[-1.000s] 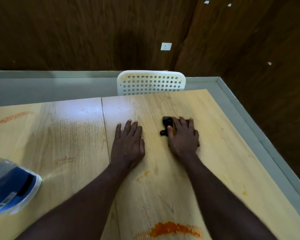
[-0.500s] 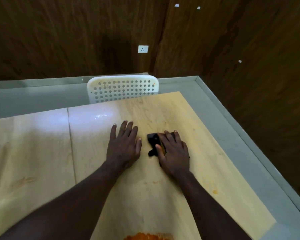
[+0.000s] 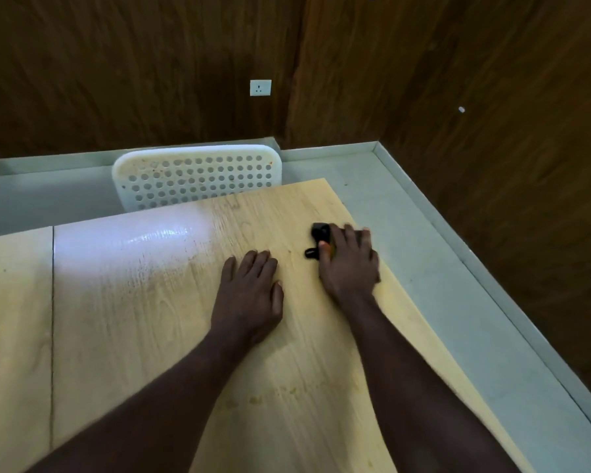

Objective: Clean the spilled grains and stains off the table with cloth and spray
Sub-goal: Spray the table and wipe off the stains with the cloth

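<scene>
A small dark cloth (image 3: 320,234) lies near the right edge of the light wooden table (image 3: 133,319). My right hand (image 3: 350,268) presses flat on it with the fingers spread, so only the cloth's left end shows. My left hand (image 3: 249,295) rests flat on the bare wood just left of it, fingers straight. Faint yellowish smears (image 3: 256,399) mark the wood nearer to me, between my forearms. A wet sheen (image 3: 140,237) shines on the table's far left part. No spray bottle is in view.
A white perforated chair back (image 3: 195,179) stands against the table's far edge. The grey floor (image 3: 440,285) runs along the table's right side, bounded by dark wooden walls. A seam (image 3: 52,319) splits the tabletop at the left.
My right hand slid the cloth rightward and farther away, close to the table's right edge. The view swung right, so the blue bottle and the orange stain left the frame.
</scene>
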